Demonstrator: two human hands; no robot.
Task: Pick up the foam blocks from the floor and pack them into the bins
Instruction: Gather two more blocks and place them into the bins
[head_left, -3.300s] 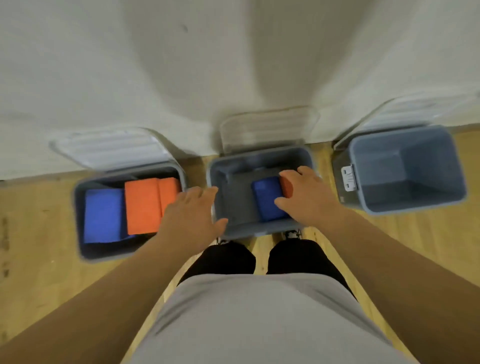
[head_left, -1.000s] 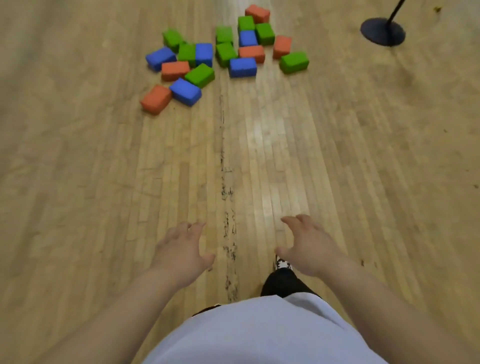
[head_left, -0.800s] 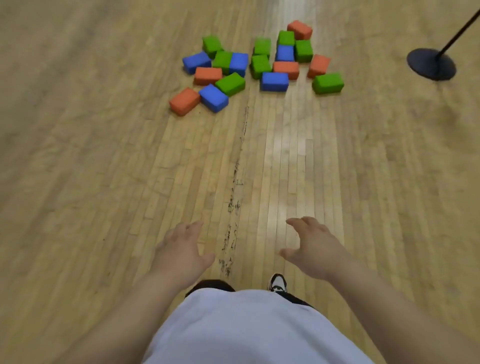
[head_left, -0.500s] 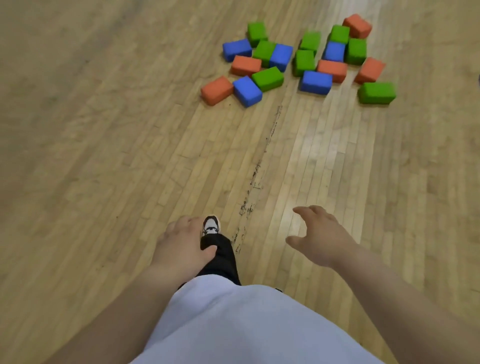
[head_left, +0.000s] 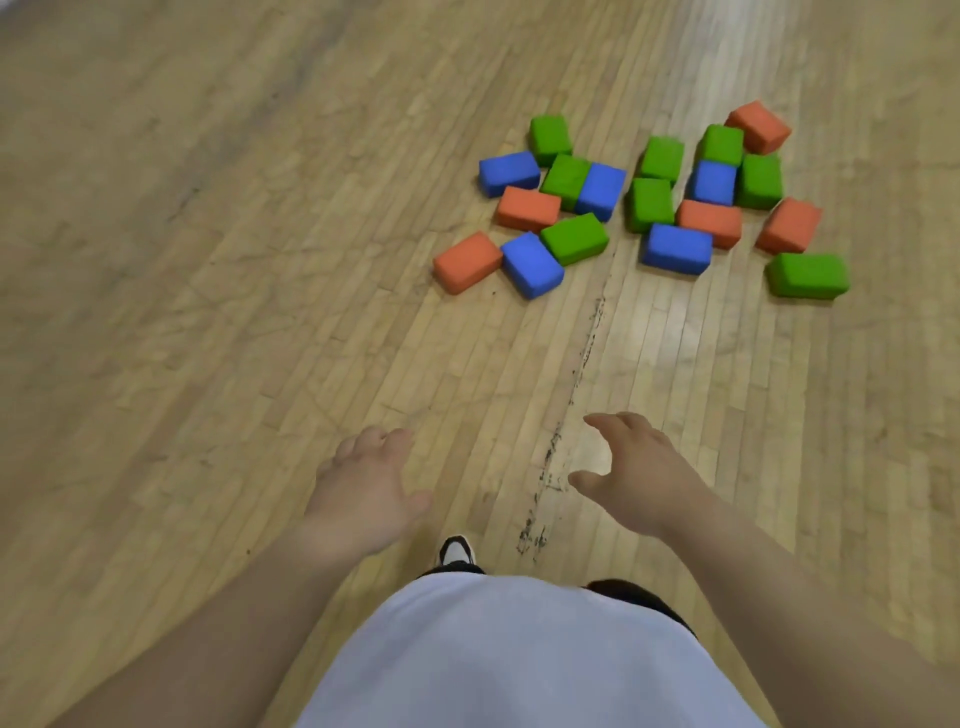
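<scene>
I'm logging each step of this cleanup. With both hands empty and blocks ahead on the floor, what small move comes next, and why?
Probably a step forward toward the blocks. The left hand and right hand are open, empty and well short of them; the nearest, an orange block and the blue block beside it, look out of reach.

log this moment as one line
phase: pre-pick | left hand: open, empty | right hand: open, empty | foam blocks: clustered on floor ahead, untouched | bins: not in view
</scene>
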